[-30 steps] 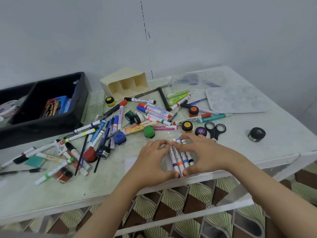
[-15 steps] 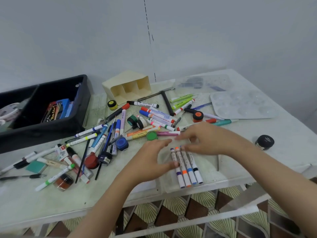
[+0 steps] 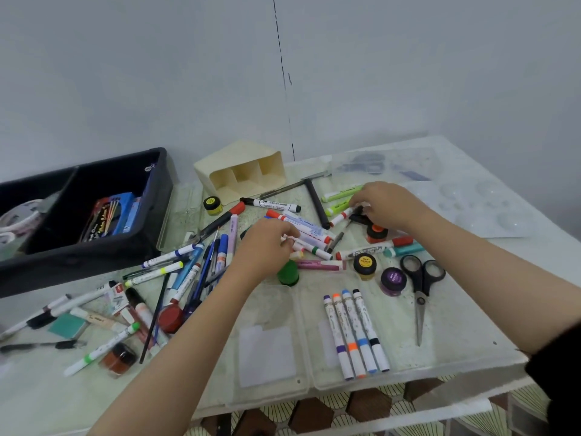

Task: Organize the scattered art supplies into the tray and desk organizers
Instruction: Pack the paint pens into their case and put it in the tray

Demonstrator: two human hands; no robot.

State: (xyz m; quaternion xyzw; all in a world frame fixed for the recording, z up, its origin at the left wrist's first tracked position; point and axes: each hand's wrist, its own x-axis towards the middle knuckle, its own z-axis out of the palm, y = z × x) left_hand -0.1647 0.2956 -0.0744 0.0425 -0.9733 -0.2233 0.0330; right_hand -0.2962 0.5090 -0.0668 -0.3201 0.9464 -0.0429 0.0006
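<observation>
Four white markers [image 3: 355, 332] with purple, orange, blue and black bands lie side by side in a clear shallow tray [image 3: 267, 388] at the table's near edge. Behind it is a scatter of markers, pens and paint pots. My left hand [image 3: 267, 243] reaches into the middle of the pile, its fingers curled round a white marker [image 3: 309, 245]. My right hand [image 3: 386, 206] is farther back and to the right, fingertips pinching a red-capped white marker [image 3: 341, 218] beside green highlighters [image 3: 341, 193].
A black tray [image 3: 94, 247] with boxed supplies and tape stands at the left. A cream three-slot organizer [image 3: 242, 171] lies on its side at the back. Black scissors [image 3: 421, 287], yellow [image 3: 364, 265], purple [image 3: 393, 280] and green [image 3: 287, 273] pots and a clear palette [image 3: 481, 209] lie nearby.
Both hands left the four lined-up markers and moved away from me into the pile. The left went to the centre markers and the right to the back right.
</observation>
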